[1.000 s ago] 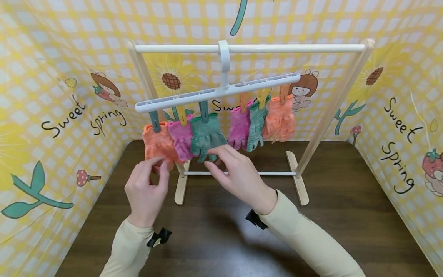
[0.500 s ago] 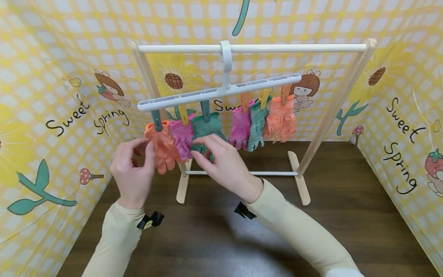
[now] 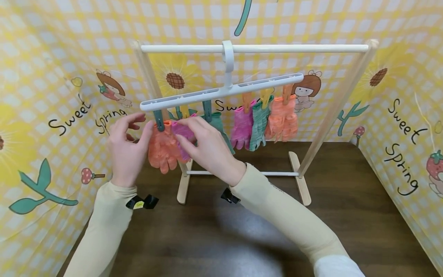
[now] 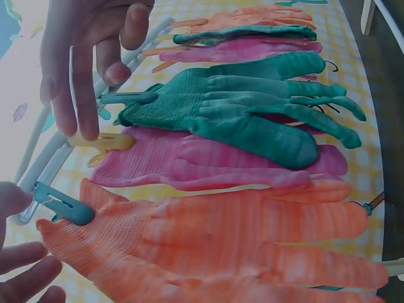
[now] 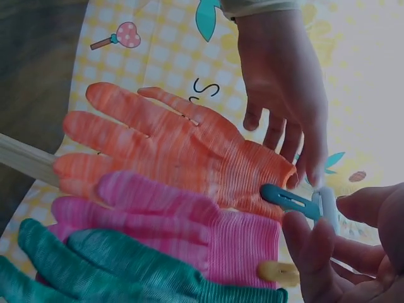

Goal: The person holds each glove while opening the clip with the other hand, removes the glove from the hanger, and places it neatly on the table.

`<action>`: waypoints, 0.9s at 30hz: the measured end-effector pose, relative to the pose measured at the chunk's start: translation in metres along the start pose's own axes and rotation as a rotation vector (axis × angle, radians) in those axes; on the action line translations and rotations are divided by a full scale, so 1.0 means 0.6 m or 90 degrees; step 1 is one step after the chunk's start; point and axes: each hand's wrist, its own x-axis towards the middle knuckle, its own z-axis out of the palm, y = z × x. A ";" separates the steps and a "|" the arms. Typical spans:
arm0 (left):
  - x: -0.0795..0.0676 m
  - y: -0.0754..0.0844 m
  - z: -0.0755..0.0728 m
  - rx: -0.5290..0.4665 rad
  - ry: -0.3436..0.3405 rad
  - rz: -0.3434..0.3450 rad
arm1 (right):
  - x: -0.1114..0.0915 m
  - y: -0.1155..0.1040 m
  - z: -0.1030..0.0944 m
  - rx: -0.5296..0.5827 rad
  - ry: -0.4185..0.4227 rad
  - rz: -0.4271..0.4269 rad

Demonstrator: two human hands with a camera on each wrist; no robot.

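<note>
An orange glove [image 3: 162, 152] hangs by its cuff from a teal clip [image 3: 159, 120] at the left end of a white hanger [image 3: 194, 97]. Beside that cuff is my left hand [image 3: 126, 154], thumb and fingers apart and holding nothing. My right hand [image 3: 216, 150] reaches across the pink glove [image 4: 148, 154] and green glove [image 4: 252, 95], covering much of both in the head view. Its thumb and fingers are spread near the teal clip in the right wrist view. A yellow clip [image 4: 110, 140] holds the pink glove; another teal clip [image 4: 129, 98] holds the green one.
The hanger tilts down leftward on the white rail [image 3: 297, 48] of a wooden stand [image 3: 349, 104]. Pink [image 3: 242, 129], green [image 3: 260, 129] and orange [image 3: 283, 121] gloves hang from its right half. Below is a dark wooden table [image 3: 263, 231]; a checked yellow cloth [image 3: 398, 57] surrounds it.
My left hand has risen and moved left, from the orange glove's fingers to beside its cuff. My right hand has moved up and left from the green glove. The gloves remain clipped.
</note>
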 end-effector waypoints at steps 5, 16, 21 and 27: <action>0.018 0.002 0.001 -0.006 -0.052 -0.012 | 0.020 -0.009 0.008 -0.016 -0.017 0.011; 0.034 0.013 0.014 -0.015 -0.117 -0.062 | 0.052 -0.020 0.023 -0.074 -0.087 0.062; 0.040 0.010 0.019 -0.043 -0.126 -0.091 | 0.058 -0.014 0.029 -0.100 -0.102 0.074; 0.040 0.007 0.019 -0.074 -0.123 -0.088 | 0.062 -0.012 0.035 -0.106 -0.123 0.092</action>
